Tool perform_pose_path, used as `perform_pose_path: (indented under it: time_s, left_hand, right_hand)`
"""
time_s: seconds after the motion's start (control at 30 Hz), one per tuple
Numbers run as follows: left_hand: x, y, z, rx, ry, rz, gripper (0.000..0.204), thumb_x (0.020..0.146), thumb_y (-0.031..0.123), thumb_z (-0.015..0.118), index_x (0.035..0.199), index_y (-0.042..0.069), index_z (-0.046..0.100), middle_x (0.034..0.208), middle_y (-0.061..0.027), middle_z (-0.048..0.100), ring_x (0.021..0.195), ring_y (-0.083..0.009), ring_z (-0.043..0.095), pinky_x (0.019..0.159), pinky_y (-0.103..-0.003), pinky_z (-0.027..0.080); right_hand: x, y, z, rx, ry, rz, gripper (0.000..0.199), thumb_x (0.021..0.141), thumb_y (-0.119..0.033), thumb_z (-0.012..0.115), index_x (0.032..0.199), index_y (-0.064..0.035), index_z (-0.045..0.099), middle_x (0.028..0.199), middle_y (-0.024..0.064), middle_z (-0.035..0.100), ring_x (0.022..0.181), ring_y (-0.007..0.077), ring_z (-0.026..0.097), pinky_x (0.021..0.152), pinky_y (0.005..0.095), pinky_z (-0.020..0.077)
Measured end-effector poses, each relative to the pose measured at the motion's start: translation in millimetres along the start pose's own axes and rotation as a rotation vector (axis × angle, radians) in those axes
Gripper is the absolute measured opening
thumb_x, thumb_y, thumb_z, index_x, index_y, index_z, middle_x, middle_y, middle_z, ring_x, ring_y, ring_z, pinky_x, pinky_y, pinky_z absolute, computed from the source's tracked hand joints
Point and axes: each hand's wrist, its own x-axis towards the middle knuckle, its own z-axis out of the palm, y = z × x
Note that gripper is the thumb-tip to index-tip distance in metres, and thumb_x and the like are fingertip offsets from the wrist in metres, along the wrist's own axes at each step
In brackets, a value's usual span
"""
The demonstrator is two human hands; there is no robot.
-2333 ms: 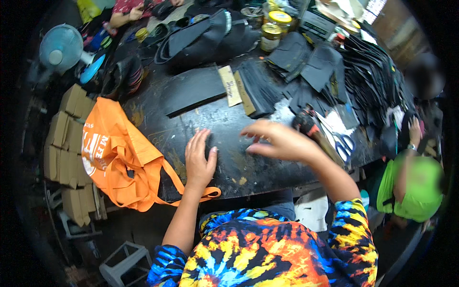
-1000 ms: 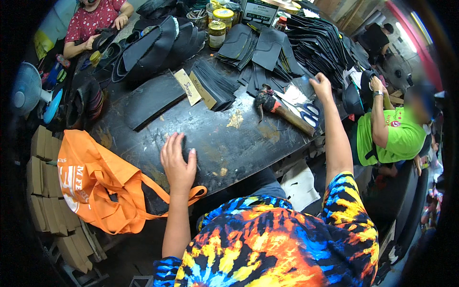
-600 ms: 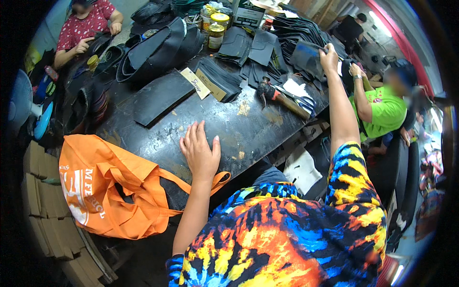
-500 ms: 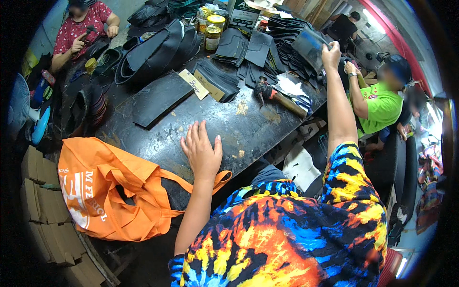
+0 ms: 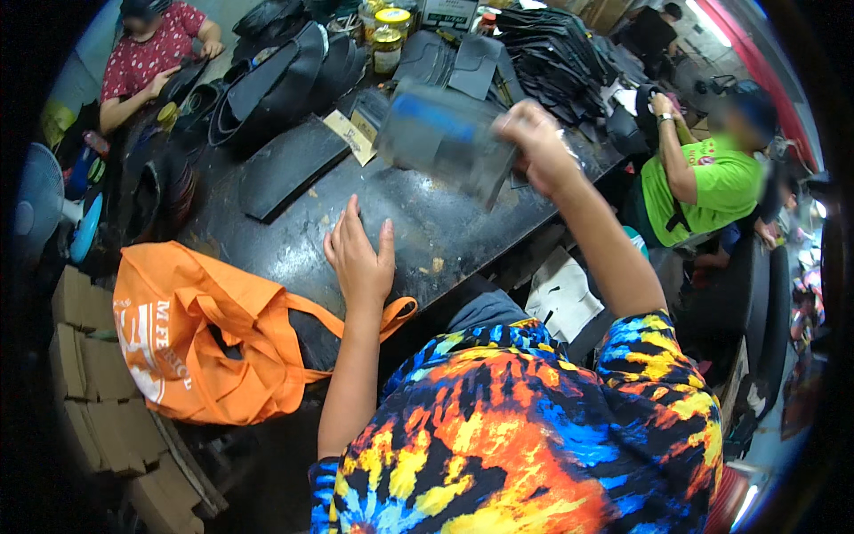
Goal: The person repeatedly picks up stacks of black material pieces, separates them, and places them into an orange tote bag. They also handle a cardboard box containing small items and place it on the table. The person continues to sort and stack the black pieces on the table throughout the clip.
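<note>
My right hand (image 5: 541,147) grips one edge of a dark, flat rectangular sheet (image 5: 442,142) with a blue patch on its face. The sheet is smeared by motion, and its material is unclear. It hangs over the black worktable (image 5: 307,233) and hides part of the tabletop. My left hand (image 5: 360,262) is empty, fingers stretched and thumb apart, at the table's near side; I cannot tell whether it touches the surface. Beyond it lies a flat black block-like piece (image 5: 294,167), beside a cream printed card (image 5: 351,136). An orange cloth bag (image 5: 209,334) sits left of my forearm.
Stacked black sheets (image 5: 556,62), glass jars (image 5: 387,52) and curved black pieces (image 5: 271,93) crowd the table's far side. One person in red (image 5: 160,44) works at far left, another in green (image 5: 703,182) at right. Cardboard pieces (image 5: 98,383) are stacked at lower left.
My right hand has swung the dark sheet leftward and nearer, from the far right to over the table's middle. My left hand has shifted slightly, its fingers less spread.
</note>
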Motion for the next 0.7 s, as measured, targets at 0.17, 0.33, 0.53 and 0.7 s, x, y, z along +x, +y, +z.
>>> perform_pose_path:
  time_s: [0.17, 0.33, 0.53, 0.7]
  left_hand:
    - [5, 5, -6, -0.150, 0.023, -0.015, 0.067, 0.096, 0.033, 0.065, 0.149, 0.001, 0.040, 0.139, -0.0197, 0.056, 0.133, -0.0321, 0.049, 0.116, -0.050, 0.027]
    - [-3, 66, -6, -0.216, 0.137, 0.104, 0.059, 0.083, 0.025, 0.079, 0.131, 0.002, 0.052, 0.127, -0.0186, 0.055, 0.123, -0.0370, 0.052, 0.106, -0.044, 0.040]
    - [-4, 130, 29, -0.139, -0.093, 0.082, 0.048, 0.076, 0.019, 0.084, 0.112, 0.003, 0.057, 0.107, -0.0154, 0.060, 0.099, -0.0342, 0.061, 0.087, -0.043, 0.050]
    - [14, 143, 22, -0.165, -0.069, 0.172, 0.026, 0.077, 0.001, 0.077, 0.099, 0.002, 0.062, 0.085, -0.0132, 0.064, 0.075, -0.0318, 0.065, 0.068, -0.039, 0.052]
  right_hand:
    - [-29, 52, 8, -0.419, -0.274, 0.148, 0.026, 0.089, -0.021, 0.077, 0.100, -0.0077, 0.058, 0.089, -0.0016, 0.058, 0.079, 0.0058, 0.057, 0.059, 0.0232, 0.0465]
    - [-32, 44, -22, 0.010, -0.501, 0.229, 0.032, 0.094, -0.018, 0.073, 0.119, -0.0021, 0.062, 0.111, 0.0038, 0.064, 0.095, 0.0088, 0.064, 0.073, 0.0245, 0.0571]
    - [-26, 46, -30, -0.054, -0.562, 0.226, 0.015, 0.099, -0.013, 0.066, 0.105, 0.0006, 0.069, 0.092, 0.0023, 0.069, 0.085, 0.0093, 0.067, 0.075, 0.0252, 0.0561]
    - [-12, 37, -34, -0.390, -0.558, -0.393, 0.007, 0.091, -0.004, 0.069, 0.094, 0.0012, 0.066, 0.085, 0.0073, 0.064, 0.080, 0.0154, 0.063, 0.070, 0.0292, 0.0501]
